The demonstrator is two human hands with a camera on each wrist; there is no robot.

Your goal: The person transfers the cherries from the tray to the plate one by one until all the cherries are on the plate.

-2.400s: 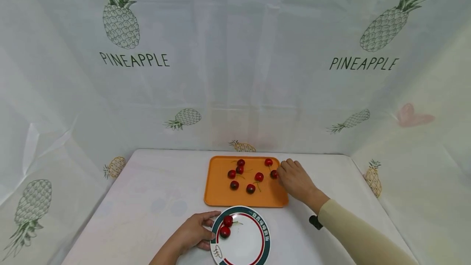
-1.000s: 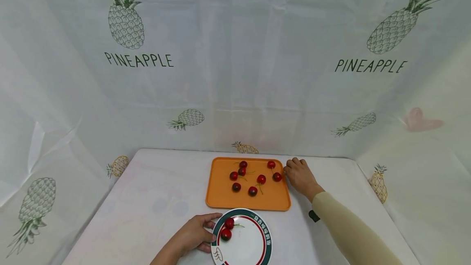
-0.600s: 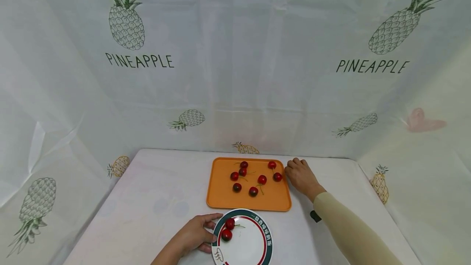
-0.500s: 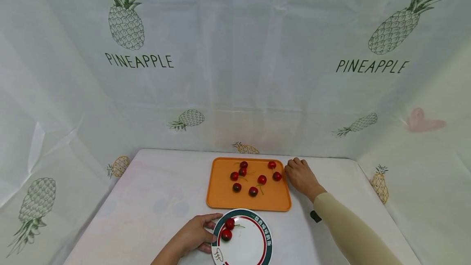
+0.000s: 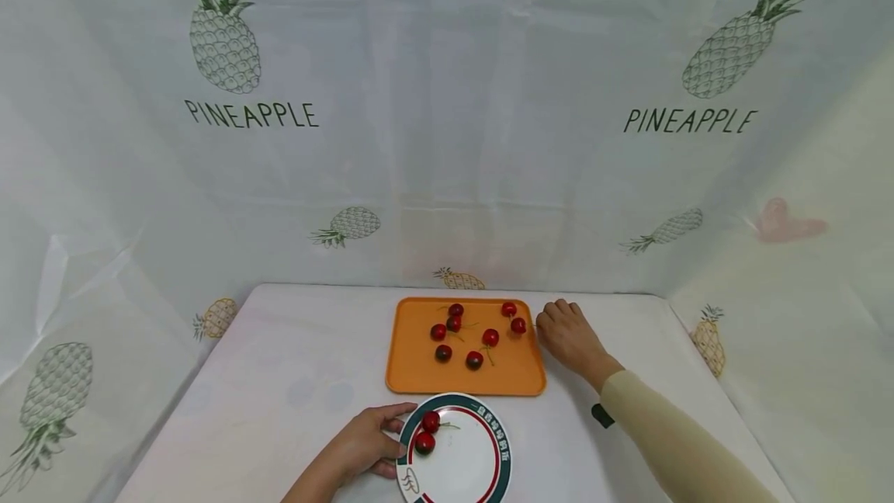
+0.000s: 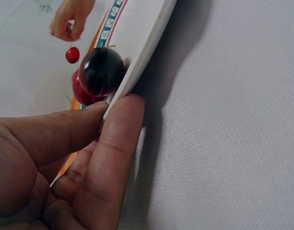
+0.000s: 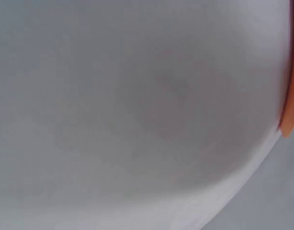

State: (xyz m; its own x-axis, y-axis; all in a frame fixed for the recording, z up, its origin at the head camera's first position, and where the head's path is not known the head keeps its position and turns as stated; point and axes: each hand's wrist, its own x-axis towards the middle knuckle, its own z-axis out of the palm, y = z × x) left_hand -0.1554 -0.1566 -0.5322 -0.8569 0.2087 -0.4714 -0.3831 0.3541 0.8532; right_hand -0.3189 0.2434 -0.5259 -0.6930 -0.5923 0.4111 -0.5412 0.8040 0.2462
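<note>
In the head view my left hand (image 5: pixel 366 441) grips the left rim of a white plate (image 5: pixel 461 460) with a green and red border. In the left wrist view its thumb (image 6: pixel 65 132) lies above the rim and a finger below. Two cherries (image 5: pixel 424 442) sit on the plate's left side. At the right edge of an orange tray (image 5: pixel 419 375), my right hand (image 5: pixel 569 336) pinches the stem of a cherry (image 5: pixel 518 325). This cherry (image 6: pixel 73 55) hangs below the fingers in the left wrist view. The right wrist view does not show the hand.
Several other cherries (image 5: pixel 474 360), some with stems, lie spread over the tray. The plate stands just in front of the tray on a white-covered table (image 5: pixel 279 379). A pineapple-print cloth (image 5: pixel 461 138) hangs behind and at the sides. A dark object (image 5: pixel 602 415) shows under the right sleeve.
The right hand has drawn back slightly from the tray, and the cherry at its fingertips has risen a little. The left hand and plate keep their places. The head view has shifted slightly.
</note>
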